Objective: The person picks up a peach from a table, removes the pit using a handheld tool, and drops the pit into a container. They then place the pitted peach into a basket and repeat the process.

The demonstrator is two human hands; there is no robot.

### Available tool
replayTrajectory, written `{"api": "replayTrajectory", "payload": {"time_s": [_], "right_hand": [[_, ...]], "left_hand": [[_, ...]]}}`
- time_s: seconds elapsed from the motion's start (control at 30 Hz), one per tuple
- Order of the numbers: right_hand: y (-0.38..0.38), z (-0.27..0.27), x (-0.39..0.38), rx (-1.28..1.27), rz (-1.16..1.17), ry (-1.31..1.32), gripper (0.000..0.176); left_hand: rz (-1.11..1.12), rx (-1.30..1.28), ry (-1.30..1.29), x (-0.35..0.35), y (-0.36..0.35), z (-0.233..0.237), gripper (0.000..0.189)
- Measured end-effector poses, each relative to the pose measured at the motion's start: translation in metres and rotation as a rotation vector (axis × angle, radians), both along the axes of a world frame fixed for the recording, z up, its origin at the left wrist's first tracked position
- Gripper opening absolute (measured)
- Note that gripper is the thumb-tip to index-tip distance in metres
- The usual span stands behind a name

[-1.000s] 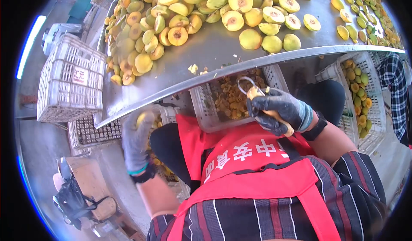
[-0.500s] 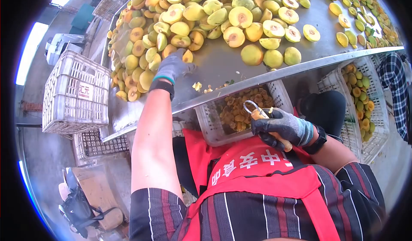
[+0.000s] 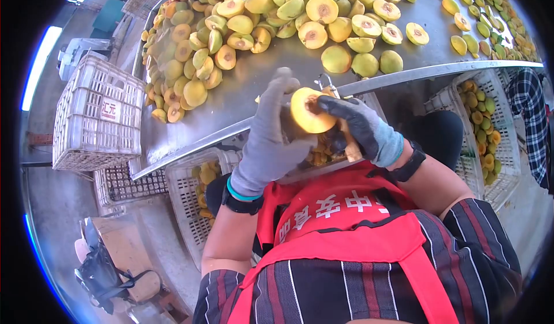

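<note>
My left hand [image 3: 268, 136], in a grey glove, is in front of the table edge with fingers and thumb spread. Beside its palm a halved yellow peach [image 3: 309, 116] faces up with its reddish pit cavity showing. The dark-coated fingers of my right hand [image 3: 363, 125] press on the cut face of this half. My right hand also keeps hold of a pitting tool with a wooden handle [image 3: 351, 149] and a metal loop [image 3: 325, 80]. Whether my left fingers touch the peach half is hard to tell. A crate [image 3: 372, 103] with fruit pieces lies below, mostly hidden by my hands.
A metal table [image 3: 248, 87] carries a large heap of peach halves [image 3: 231, 29]. White crates stand at the left [image 3: 98, 116], under the table [image 3: 184, 194] and at the right [image 3: 502, 145]. A checked sleeve [image 3: 530, 122] of another person shows at the right edge.
My left hand has come back from the heap to my right hand. A peach half is now between them. My right hand has moved slightly up and left, keeping the pitting tool.
</note>
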State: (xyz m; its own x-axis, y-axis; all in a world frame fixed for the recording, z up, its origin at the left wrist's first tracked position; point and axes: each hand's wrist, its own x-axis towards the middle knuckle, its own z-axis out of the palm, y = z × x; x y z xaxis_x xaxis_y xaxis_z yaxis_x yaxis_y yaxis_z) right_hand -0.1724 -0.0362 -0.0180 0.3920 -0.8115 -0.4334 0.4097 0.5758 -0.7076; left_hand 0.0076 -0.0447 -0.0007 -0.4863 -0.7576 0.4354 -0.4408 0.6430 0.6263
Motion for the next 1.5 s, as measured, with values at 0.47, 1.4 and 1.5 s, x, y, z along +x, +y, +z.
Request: {"api": "replayTrajectory", "payload": {"time_s": [0.47, 1.4, 1.5], "right_hand": [[0.028, 0.001, 0.010, -1.030, 0.074, 0.929, 0.036], [0.021, 0.019, 0.022, -1.022, 0.473, 1.163, 0.034], [0.022, 0.035, 0.024, -0.405, 0.565, 0.581, 0.044]], "left_hand": [[0.131, 0.799, 1.069, -0.012, 0.031, -0.012, 0.055], [0.273, 0.567, 0.676, 0.000, 0.024, -0.017, 0.032], [0.314, 0.415, 0.768, -0.010, 0.027, -0.028, 0.029]]}}
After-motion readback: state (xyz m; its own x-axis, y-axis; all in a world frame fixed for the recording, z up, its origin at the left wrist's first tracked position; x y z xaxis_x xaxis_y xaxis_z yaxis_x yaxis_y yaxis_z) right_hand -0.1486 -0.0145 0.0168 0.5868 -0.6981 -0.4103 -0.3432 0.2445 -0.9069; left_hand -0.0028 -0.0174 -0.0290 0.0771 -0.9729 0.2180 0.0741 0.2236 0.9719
